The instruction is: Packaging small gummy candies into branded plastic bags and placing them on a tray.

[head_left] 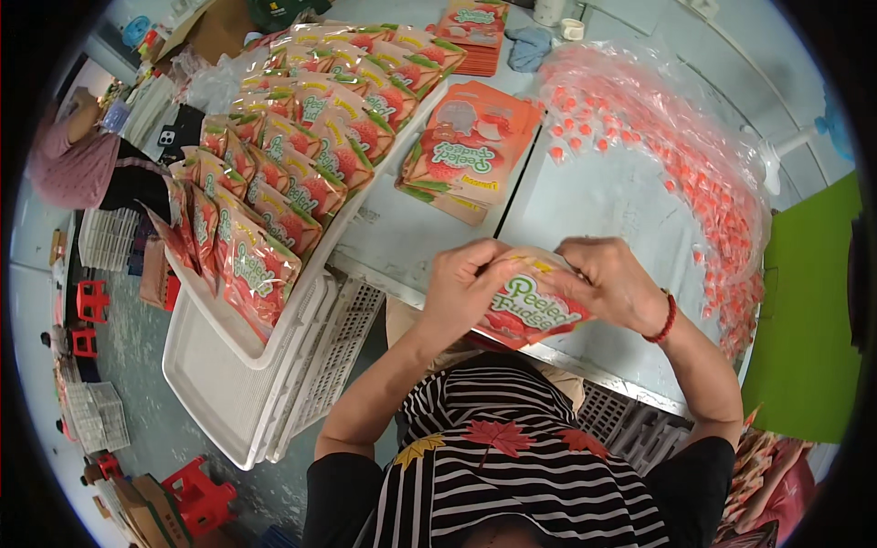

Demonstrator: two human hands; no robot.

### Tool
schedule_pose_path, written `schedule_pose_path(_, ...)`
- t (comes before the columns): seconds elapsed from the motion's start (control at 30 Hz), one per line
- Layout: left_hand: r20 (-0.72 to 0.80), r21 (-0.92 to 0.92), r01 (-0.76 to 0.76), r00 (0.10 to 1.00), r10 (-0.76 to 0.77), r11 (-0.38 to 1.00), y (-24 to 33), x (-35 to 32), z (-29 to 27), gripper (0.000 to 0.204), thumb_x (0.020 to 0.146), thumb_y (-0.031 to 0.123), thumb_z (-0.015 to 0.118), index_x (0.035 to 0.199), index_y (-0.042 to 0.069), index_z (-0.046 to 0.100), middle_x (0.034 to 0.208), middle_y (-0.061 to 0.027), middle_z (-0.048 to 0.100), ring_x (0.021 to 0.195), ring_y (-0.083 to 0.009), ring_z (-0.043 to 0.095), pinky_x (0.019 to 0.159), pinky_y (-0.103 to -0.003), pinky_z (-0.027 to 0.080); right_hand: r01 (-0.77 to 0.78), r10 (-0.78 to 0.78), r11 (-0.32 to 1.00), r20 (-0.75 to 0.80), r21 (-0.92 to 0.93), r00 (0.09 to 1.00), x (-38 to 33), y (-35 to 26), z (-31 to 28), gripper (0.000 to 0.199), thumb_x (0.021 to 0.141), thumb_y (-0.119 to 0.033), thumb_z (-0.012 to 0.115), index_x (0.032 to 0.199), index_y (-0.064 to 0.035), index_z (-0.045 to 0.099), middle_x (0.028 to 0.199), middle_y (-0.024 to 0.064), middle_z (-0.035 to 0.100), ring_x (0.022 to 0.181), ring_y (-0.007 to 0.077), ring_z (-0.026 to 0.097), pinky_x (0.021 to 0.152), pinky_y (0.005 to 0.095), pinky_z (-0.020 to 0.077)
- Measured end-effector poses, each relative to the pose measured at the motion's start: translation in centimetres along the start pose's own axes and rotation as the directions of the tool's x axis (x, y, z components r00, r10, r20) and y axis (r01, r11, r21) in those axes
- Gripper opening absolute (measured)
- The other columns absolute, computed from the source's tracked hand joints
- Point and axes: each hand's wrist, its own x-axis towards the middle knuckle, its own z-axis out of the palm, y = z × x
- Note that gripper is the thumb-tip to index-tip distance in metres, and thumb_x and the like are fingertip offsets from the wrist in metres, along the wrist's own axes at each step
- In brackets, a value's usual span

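Pouch (534, 310) in two hands is what the head view gives me: it hangs in front of the striped top (512, 475), by the near edge of the table (594, 210). I see the left hand (466, 283) pinching its upper left edge between thumb and fingers, and the right hand (612, 279) pinching the upper right; whether its mouth is parted I cannot tell. To handle it well, I would keep both grips light and level, close to the rim, so the film neither creases nor slips. Counting, I get one pouch held, two groups of flat pouches, one nearer (475, 146) and one farther (470, 32), one blue cloth (528, 48) and one red bracelet (660, 319). Bulging pouches (311, 164) in the white tray (245, 352) overlap too much to total; small red-dotted packets (699, 173) on the right are likewise too many.
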Motion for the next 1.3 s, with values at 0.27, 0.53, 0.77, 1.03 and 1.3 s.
schedule_pose_path(0.27, -0.002, 0.121, -0.266, 0.963, 0.268, 0.956, 0.0, -0.2, 1.8, 0.012, 0.084, 0.009, 0.065, 0.087, -0.002, 0.066, 0.068, -0.0051, 0.06, 0.062, -0.0047, 0.052, 0.054, -0.025, 0.041, -0.126, 0.125, 0.992, 0.066, 0.013, 0.99, -1.6, 0.1, 0.2, 0.023, 0.083, -0.019, 0.067, 0.077, 0.0021, 0.061, 0.066, 0.0156, 0.056, 0.054, 0.0312, 0.053, 0.05, 0.036, 0.0412)
schedule_pose_path(0.53, -0.077, 0.058, -0.156, 0.984, 0.16, 0.986, -0.4, -0.2, -0.8, 0.013, 0.086, 0.009, 0.063, 0.085, -0.004, 0.066, 0.067, -0.0023, 0.062, 0.064, -0.0021, 0.05, 0.056, -0.022, 0.043, -0.256, 0.257, 0.966, 0.047, -0.03, 0.965, -2.7, 0.1, 1.3, 0.023, 0.083, -0.015, 0.069, 0.081, 0.005, 0.059, 0.065, 0.0124, 0.055, 0.055, 0.0174, 0.053, 0.052, 0.0316, 0.0431)
schedule_pose_path(0.77, -0.17, -0.158, -0.096, 0.983, 0.068, 0.983, -1.6, -0.3, -3.3, 0.014, 0.086, 0.01, 0.064, 0.085, -0.003, 0.066, 0.067, -0.0005, 0.064, 0.062, -0.0005, 0.047, 0.053, -0.021, 0.041, -0.23, 0.226, 0.971, 0.058, 0.071, 0.972, -1.1, -0.3, 2.1, 0.028, 0.083, -0.019, 0.068, 0.073, 0.0035, 0.054, 0.064, 0.0177, 0.051, 0.056, 0.0352, 0.051, 0.051, 0.0378, 0.0411)
schedule_pose_path(1.03, -0.216, -0.257, -0.045, 0.976, -0.012, 0.965, 0.0, 0.5, -5.9, 0.013, 0.087, 0.009, 0.064, 0.083, -0.002, 0.067, 0.067, 0.0055, 0.059, 0.064, 0.0011, 0.047, 0.055, -0.019, 0.041, -0.137, 0.13, 0.989, 0.126, 0.049, 0.983, 1.0, -2.0, 1.3, 0.023, 0.083, -0.019, 0.069, 0.085, 0.0028, 0.061, 0.069, 0.0148, 0.057, 0.057, 0.0227, 0.055, 0.053, 0.0336, 0.0445)
schedule_pose_path(1.3, -0.315, 0.329, -0.273, 0.871, 0.377, 0.904, 1.0, -3.2, -8.4, 0.081, 0.073, 0.02, 0.075, 0.139, 0.004, 0.03, 0.142, -0.0195, 0.029, 0.129, -0.0333, 0.032, 0.108, -0.039, 0.026, -0.349, 0.302, 0.879, 0.187, 0.324, 0.935, 4.5, -7.6, 0.3, 0.02, 0.089, -0.011, 0.062, 0.101, 0.004, 0.061, 0.085, 0.0051, 0.066, 0.075, 0.0085, 0.062, 0.066, 0.0243, 0.051)
